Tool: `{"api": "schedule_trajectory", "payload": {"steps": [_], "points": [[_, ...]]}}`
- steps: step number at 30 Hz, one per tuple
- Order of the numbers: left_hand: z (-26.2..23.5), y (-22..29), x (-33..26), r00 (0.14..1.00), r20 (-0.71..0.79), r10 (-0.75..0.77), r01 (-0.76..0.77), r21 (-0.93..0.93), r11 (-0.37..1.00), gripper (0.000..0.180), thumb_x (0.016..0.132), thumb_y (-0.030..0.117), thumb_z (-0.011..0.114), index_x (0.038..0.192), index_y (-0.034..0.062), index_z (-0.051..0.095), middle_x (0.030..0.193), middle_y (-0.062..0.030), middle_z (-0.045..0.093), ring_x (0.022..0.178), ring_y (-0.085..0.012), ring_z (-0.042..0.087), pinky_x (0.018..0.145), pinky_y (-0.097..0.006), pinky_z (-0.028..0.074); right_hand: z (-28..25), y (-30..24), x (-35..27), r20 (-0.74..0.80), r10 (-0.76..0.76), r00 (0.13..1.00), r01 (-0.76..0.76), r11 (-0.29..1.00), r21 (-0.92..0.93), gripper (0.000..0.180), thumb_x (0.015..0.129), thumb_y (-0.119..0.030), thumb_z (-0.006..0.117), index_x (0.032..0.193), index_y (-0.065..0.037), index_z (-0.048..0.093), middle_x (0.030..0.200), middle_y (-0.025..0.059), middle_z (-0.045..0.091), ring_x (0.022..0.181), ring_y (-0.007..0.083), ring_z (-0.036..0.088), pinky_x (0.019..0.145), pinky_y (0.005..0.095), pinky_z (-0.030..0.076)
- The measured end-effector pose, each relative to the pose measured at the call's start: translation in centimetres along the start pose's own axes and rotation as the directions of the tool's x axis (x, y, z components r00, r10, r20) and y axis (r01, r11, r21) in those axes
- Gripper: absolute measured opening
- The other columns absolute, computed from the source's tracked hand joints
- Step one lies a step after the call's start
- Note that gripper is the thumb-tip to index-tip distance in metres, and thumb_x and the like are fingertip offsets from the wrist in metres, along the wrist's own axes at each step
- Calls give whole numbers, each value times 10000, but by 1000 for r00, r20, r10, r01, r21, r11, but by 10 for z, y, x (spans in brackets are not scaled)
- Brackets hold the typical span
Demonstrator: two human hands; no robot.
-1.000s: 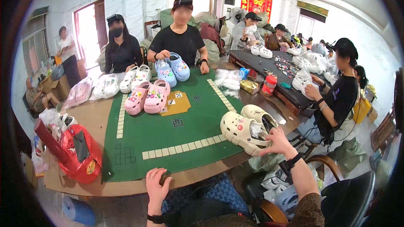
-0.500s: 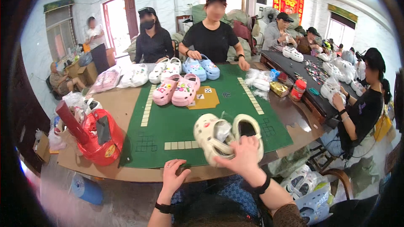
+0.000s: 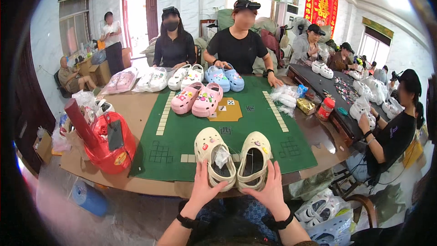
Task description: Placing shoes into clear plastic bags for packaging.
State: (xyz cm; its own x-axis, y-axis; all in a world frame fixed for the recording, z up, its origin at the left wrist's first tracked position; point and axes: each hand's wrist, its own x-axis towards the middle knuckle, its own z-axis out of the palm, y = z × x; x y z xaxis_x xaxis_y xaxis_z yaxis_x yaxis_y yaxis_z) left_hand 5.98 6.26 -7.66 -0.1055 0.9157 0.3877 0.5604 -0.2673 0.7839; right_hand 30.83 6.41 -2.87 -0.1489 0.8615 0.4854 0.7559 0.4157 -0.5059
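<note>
Two cream clogs with small charms stand side by side at the near edge of the green mat, toes pointing away from me. My left hand grips the heel end of the left cream clog, thumb across its back. Around the heel of the right cream clog my right hand is closed, fingers along its outer side. Clear plastic stuffing shows inside the left clog. Farther up the mat sit pink clogs with colourful charms.
Blue clogs and white clogs line the far side, near two people. A red bag-covered bucket stands left. At right lie plastic bags and a red-lidded jar. More clogs are heaped low at right.
The right cream clog has turned from askew to upright beside the left one, toes away. My left hand has moved right onto the left clog; my right hand has shifted to the right clog's heel.
</note>
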Motion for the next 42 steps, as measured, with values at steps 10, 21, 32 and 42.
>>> {"api": "schedule_trajectory", "payload": {"steps": [10, 21, 32, 42], "points": [[-7, -17, 16, 967, 255, 11, 54, -246, 968, 1033, 771, 349, 820, 1554, 49, 216, 1589, -295, 223, 1511, -360, 192, 1190, -421, 259, 15, 42, 31, 261, 0, 965, -123, 881, 457, 1148, 694, -293, 886, 1548, 29, 191, 1545, 219, 348, 1427, 293, 370, 1164, 388, 316], [11, -27, 5, 991, 28, 134, -130, -117, 985, 1111, 685, 461, 856, 1543, 72, 267, 1558, -329, 246, 1442, -448, 296, 1158, -484, 290, -22, -12, 59, 34, -271, 962, 228, 865, 447, 886, 727, -282, 815, 1467, -38, 392, 1530, 194, 368, 1415, 351, 359, 1183, 468, 239], [16, -20, 2, 994, 25, 105, -103, -80, 991, 1083, 675, 514, 843, 1511, 56, 331, 1532, -315, 298, 1432, -450, 310, 1145, -493, 308, 43, -27, 96, 99, -237, 966, 231, 970, 70, 508, 866, -191, 690, 1331, -52, 538, 1134, 164, 627, 954, 357, 623, 853, 450, 517], [14, -27, -3, 986, -48, 160, -164, -96, 982, 1118, 627, 403, 896, 1528, 83, 316, 1555, -293, 265, 1461, -434, 251, 1162, -492, 296, -30, -54, 30, 464, -580, 670, 366, 801, 473, 237, 825, -247, 732, 991, -83, 689, 803, 75, 654, 756, 287, 657, 682, 395, 519]]}}
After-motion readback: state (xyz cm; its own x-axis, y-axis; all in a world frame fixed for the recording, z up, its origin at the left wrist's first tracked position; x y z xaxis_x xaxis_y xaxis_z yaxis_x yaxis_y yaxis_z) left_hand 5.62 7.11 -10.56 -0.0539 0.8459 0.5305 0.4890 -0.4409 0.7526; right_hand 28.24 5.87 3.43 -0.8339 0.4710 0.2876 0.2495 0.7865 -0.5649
